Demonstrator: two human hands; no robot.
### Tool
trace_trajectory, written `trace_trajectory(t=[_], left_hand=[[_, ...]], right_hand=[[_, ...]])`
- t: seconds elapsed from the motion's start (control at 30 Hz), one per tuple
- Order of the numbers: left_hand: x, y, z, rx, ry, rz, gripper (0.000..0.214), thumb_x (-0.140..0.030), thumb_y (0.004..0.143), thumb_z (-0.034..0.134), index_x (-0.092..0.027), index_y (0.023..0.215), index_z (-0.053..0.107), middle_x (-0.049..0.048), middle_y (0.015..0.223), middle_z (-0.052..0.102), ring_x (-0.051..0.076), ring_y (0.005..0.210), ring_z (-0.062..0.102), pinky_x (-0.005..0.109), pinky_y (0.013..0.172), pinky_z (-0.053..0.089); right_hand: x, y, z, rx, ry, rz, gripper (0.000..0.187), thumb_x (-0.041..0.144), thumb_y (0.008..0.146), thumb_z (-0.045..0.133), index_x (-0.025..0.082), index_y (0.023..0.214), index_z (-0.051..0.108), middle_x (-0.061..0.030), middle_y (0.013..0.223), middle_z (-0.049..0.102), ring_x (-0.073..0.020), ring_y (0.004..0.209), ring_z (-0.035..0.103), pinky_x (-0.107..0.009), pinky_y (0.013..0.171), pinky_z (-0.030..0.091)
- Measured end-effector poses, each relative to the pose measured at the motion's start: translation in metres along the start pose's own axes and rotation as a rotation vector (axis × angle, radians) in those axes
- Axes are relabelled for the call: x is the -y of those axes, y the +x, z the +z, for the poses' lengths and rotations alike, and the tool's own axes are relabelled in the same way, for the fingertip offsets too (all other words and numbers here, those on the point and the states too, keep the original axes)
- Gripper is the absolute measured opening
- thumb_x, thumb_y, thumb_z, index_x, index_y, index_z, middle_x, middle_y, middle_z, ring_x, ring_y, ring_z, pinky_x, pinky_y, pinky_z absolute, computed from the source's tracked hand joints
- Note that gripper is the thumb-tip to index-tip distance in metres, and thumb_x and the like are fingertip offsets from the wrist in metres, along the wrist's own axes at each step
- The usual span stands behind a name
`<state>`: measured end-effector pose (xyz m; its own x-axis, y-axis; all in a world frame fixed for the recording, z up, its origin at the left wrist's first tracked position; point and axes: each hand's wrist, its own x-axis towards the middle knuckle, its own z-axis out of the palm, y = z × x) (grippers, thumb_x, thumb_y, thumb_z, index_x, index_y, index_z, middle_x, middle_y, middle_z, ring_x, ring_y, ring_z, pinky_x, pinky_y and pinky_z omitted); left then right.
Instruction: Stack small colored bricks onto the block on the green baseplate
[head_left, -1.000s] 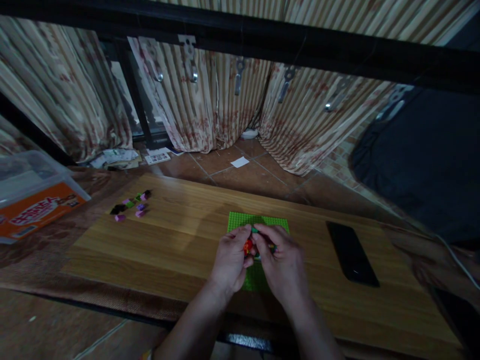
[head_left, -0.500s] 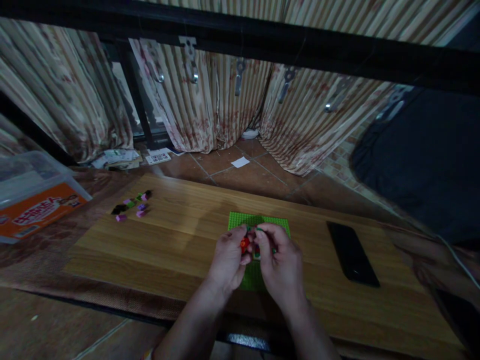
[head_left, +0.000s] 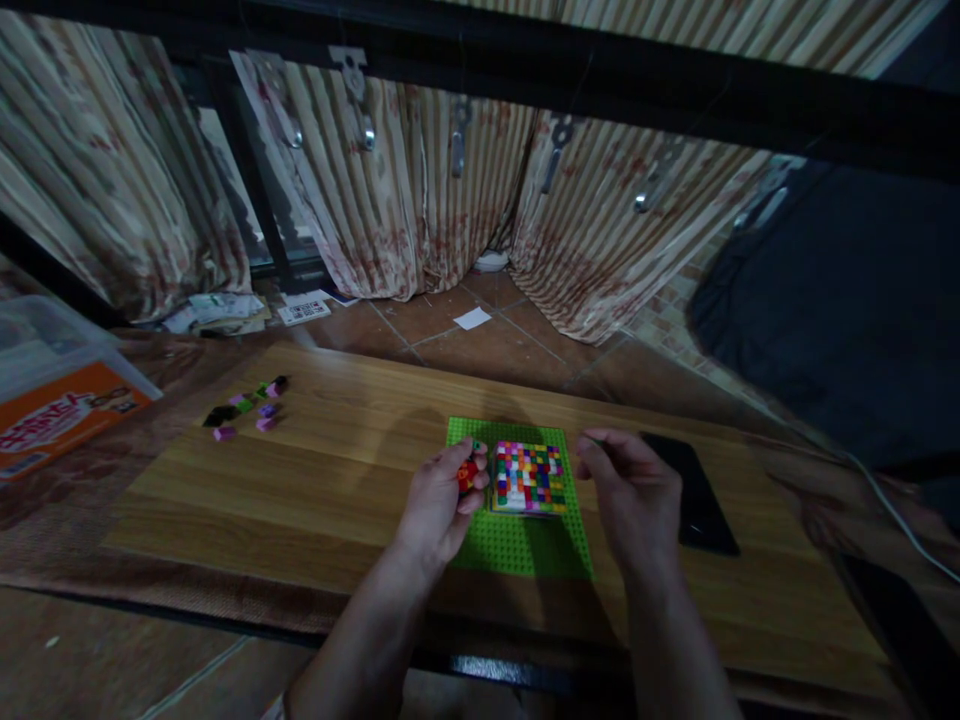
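Observation:
My left hand (head_left: 439, 495) is closed around several small toy bricks (head_left: 466, 476), red and orange with a bit of green near the thumb. It hovers over the left side of a green studded baseplate (head_left: 517, 550). On that plate sits a square block of many-coloured bricks (head_left: 529, 478), white, red, yellow, orange, purple and green. To the right of the plate, my right hand (head_left: 634, 490) is raised with thumb and forefinger pinched on a small dark green brick, mostly hidden by the fingertips.
Loose pink, purple, green and black bricks (head_left: 244, 403) lie at the left of the wooden table (head_left: 337, 480). A black phone-like slab (head_left: 701, 500) rests beyond my right hand. A clear tub with an orange label (head_left: 75, 410) stands at the far left. A dark bar (head_left: 480, 60) crosses overhead.
My hands were together over the baseplate and have parted. The right hand has moved right, off the plate, uncovering the coloured brick block; the left still holds its bricks.

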<state>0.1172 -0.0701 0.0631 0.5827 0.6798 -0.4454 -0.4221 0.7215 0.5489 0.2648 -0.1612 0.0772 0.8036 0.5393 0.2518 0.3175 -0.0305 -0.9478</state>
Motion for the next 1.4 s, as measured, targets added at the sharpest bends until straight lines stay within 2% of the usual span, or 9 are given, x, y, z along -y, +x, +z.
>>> trace_trajectory(t=[0.2, 0.4, 0.6, 0.7, 0.77, 0.9, 1.07, 1.2, 1.4], left_hand=[[-0.001, 0.001, 0.001, -0.005, 0.007, -0.02, 0.01, -0.019, 0.076, 0.06, -0.01, 0.076, 0.058, -0.0009, 0.065, 0.048, 0.002, 0.046, 0.041, 0.01, 0.032, 0.019], [-0.003, 0.001, 0.003, -0.021, 0.001, -0.028, 0.009, -0.018, 0.076, 0.06, -0.009, 0.075, 0.058, -0.0011, 0.065, 0.047, 0.002, 0.046, 0.041, 0.01, 0.031, 0.019], [-0.002, 0.003, 0.0, -0.019, -0.002, -0.028, 0.009, -0.017, 0.077, 0.059, -0.008, 0.076, 0.058, -0.0011, 0.065, 0.047, 0.002, 0.046, 0.041, 0.01, 0.031, 0.019], [-0.001, 0.004, 0.0, -0.022, 0.003, -0.019, 0.008, -0.017, 0.077, 0.059, -0.009, 0.076, 0.058, -0.0009, 0.066, 0.047, 0.002, 0.046, 0.041, 0.01, 0.031, 0.019], [-0.001, 0.003, 0.001, -0.028, 0.006, -0.015, 0.008, -0.016, 0.077, 0.059, -0.009, 0.075, 0.057, -0.0009, 0.066, 0.047, 0.002, 0.046, 0.041, 0.01, 0.031, 0.018], [-0.001, 0.002, 0.002, -0.033, 0.012, -0.017, 0.008, -0.017, 0.078, 0.058, -0.009, 0.076, 0.057, -0.0011, 0.065, 0.047, 0.002, 0.046, 0.041, 0.01, 0.032, 0.019], [0.001, 0.001, 0.002, -0.023, 0.025, -0.018, 0.009, -0.018, 0.078, 0.058, -0.009, 0.075, 0.058, -0.0012, 0.064, 0.047, 0.002, 0.046, 0.042, 0.011, 0.032, 0.02], [0.002, 0.002, 0.001, -0.034, 0.017, -0.019, 0.009, -0.017, 0.079, 0.057, -0.009, 0.074, 0.058, -0.0012, 0.064, 0.048, 0.002, 0.045, 0.041, 0.011, 0.032, 0.019], [0.002, 0.004, 0.001, -0.059, 0.022, -0.017, 0.011, -0.017, 0.079, 0.057, -0.009, 0.072, 0.058, -0.0005, 0.064, 0.048, 0.002, 0.045, 0.042, 0.011, 0.032, 0.019]], right_hand=[[-0.01, 0.009, -0.017, -0.031, -0.069, 0.028, 0.021, 0.037, 0.076, 0.065, 0.017, 0.082, 0.07, 0.002, 0.061, 0.061, -0.0094, 0.049, 0.05, -0.023, 0.049, 0.042], [-0.015, 0.01, -0.021, -0.021, -0.123, -0.019, 0.02, 0.036, 0.072, 0.069, 0.018, 0.08, 0.073, -0.0044, 0.083, 0.071, -0.0193, 0.08, 0.064, -0.033, 0.073, 0.051], [-0.002, -0.001, -0.012, 0.206, -0.057, 0.04, 0.022, 0.037, 0.076, 0.066, 0.019, 0.087, 0.071, -0.0016, 0.072, 0.069, -0.0147, 0.061, 0.061, -0.028, 0.059, 0.05], [-0.001, -0.009, -0.007, 0.317, -0.003, 0.07, 0.023, 0.037, 0.077, 0.065, 0.02, 0.092, 0.068, -0.0021, 0.081, 0.07, -0.0153, 0.066, 0.064, -0.028, 0.062, 0.052], [0.001, -0.013, -0.003, 0.379, -0.025, 0.039, 0.021, 0.036, 0.079, 0.063, 0.021, 0.094, 0.067, -0.0023, 0.086, 0.07, -0.0161, 0.072, 0.064, -0.029, 0.065, 0.052], [0.01, -0.018, 0.003, 0.459, -0.197, -0.119, 0.015, 0.033, 0.085, 0.057, 0.023, 0.088, 0.067, -0.0011, 0.083, 0.068, -0.0163, 0.076, 0.063, -0.029, 0.068, 0.049], [0.004, -0.018, 0.011, 0.369, -0.335, -0.318, 0.009, 0.03, 0.081, 0.063, 0.028, 0.08, 0.071, -0.0017, 0.094, 0.064, -0.0198, 0.093, 0.057, -0.036, 0.082, 0.044], [-0.017, -0.018, 0.017, 0.298, -0.344, -0.275, 0.007, 0.035, 0.075, 0.068, 0.032, 0.079, 0.073, -0.0024, 0.1, 0.06, -0.0226, 0.1, 0.053, -0.041, 0.087, 0.042], [-0.033, -0.023, 0.023, 0.277, -0.3, -0.195, 0.008, 0.035, 0.072, 0.071, 0.034, 0.078, 0.074, -0.0006, 0.127, 0.052, -0.0259, 0.12, 0.042, -0.048, 0.099, 0.034]])
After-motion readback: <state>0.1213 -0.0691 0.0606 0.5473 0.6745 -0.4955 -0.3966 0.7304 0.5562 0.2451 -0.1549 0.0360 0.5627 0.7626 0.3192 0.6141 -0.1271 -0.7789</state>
